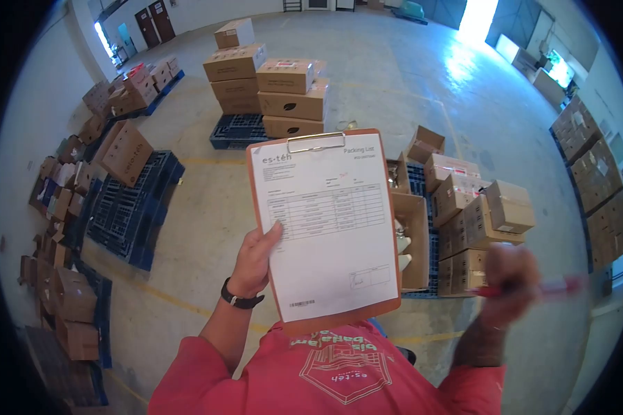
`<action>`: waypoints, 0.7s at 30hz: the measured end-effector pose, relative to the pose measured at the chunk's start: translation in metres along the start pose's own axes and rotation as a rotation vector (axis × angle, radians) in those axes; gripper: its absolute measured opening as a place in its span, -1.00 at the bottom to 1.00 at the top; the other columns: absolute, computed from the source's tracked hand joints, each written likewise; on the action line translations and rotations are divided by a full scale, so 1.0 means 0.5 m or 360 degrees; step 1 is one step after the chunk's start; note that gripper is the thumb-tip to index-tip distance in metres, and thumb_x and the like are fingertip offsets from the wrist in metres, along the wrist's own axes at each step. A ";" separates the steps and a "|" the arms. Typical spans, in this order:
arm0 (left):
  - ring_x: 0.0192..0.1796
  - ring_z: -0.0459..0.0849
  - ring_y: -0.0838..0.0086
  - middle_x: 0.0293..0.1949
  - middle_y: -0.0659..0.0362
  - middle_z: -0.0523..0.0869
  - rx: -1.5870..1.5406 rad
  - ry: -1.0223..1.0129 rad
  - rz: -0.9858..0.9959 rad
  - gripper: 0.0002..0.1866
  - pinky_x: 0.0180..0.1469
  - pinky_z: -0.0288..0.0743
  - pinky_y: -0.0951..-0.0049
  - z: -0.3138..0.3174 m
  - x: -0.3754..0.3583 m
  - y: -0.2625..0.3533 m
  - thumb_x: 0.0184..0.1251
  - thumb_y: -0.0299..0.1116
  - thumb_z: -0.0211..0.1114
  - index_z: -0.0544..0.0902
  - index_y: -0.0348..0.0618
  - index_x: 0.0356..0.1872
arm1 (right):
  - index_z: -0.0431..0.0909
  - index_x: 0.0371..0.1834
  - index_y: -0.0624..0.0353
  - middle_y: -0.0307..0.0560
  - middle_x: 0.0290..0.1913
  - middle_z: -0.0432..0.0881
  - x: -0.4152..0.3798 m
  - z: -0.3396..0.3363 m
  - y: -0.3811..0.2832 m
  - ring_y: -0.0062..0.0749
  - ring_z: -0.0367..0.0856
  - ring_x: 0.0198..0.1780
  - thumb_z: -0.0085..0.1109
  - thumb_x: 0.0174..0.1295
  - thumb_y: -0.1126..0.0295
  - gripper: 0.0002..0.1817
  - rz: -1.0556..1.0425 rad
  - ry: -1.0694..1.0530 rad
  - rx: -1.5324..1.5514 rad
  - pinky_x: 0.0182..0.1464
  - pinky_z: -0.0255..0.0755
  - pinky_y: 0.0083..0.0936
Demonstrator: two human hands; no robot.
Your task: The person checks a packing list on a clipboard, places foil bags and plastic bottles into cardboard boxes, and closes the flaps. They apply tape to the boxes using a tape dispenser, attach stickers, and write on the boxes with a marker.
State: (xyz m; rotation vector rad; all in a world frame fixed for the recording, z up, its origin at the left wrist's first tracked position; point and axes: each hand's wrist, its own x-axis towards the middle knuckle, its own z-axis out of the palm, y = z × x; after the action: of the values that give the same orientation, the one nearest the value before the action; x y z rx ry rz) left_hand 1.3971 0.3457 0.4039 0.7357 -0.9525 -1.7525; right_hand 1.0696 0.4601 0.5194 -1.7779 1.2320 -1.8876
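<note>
My left hand grips the left edge of a brown clipboard, its thumb lying over the paper. Under the metal clip is a printed packing list with a table and a small boxed stamp area near the bottom. To the right of the board, my right hand is raised and smeared by motion. It is closed around a red pen, which sticks out on both sides of the fist. The pen is apart from the paper.
Stacked cartons stand on a blue pallet ahead. More cartons and an open box with pale items sit on a pallet at right. Another blue pallet and heaped boxes line the left; stacked cartons stand far right.
</note>
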 end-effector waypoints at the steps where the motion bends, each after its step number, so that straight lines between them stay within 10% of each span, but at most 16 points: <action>1: 0.15 0.67 0.41 0.19 0.01 0.65 0.0003 0.0018 0.0000 -0.60 0.20 0.56 0.42 0.004 -0.004 0.001 0.63 -0.32 0.03 0.49 -0.44 0.27 | 0.37 -0.48 0.16 -0.27 -0.61 0.28 -0.007 0.013 0.038 -0.58 0.17 -0.61 -0.22 0.39 -0.40 -0.25 0.0083 -0.0079 0.0182 -0.56 -0.03 -0.49; 11: 0.11 0.71 0.39 0.13 -0.02 0.70 0.0040 0.0012 0.0001 -0.60 0.16 0.59 0.41 0.013 -0.028 0.022 0.62 -0.30 0.02 0.53 -0.43 0.23 | 0.55 -0.29 0.30 -0.12 -0.42 0.59 0.009 0.142 0.118 -0.58 0.55 -0.34 0.05 0.52 0.06 -0.55 0.0501 -0.0069 0.0412 -0.26 0.42 -0.60; 14: 0.10 0.72 0.40 0.13 -0.02 0.70 0.0039 0.0019 0.0011 -0.61 0.15 0.60 0.41 0.016 -0.033 0.020 0.62 -0.30 0.02 0.53 -0.42 0.22 | 0.59 -0.13 0.35 -0.08 -0.29 0.67 0.036 0.135 0.146 -0.52 0.62 -0.24 0.07 0.49 0.26 -0.70 -0.0014 -0.0391 0.0134 -0.15 0.49 -0.55; 21: 0.08 0.72 0.39 0.12 -0.01 0.71 -0.0006 0.0050 0.0034 -0.62 0.13 0.60 0.39 0.026 -0.041 0.022 0.62 -0.32 0.03 0.54 -0.40 0.23 | 0.61 -0.23 0.29 -0.09 -0.37 0.64 0.009 0.200 0.158 -0.48 0.58 -0.37 0.15 0.45 0.19 -0.68 0.0197 -0.0051 0.0226 -0.25 0.46 -0.53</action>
State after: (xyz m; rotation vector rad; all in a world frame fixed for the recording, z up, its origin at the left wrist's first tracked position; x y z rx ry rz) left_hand 1.3984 0.3658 0.4210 0.7456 -0.9323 -1.7193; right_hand 1.1327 0.3706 0.4540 -1.6150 1.1392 -1.8218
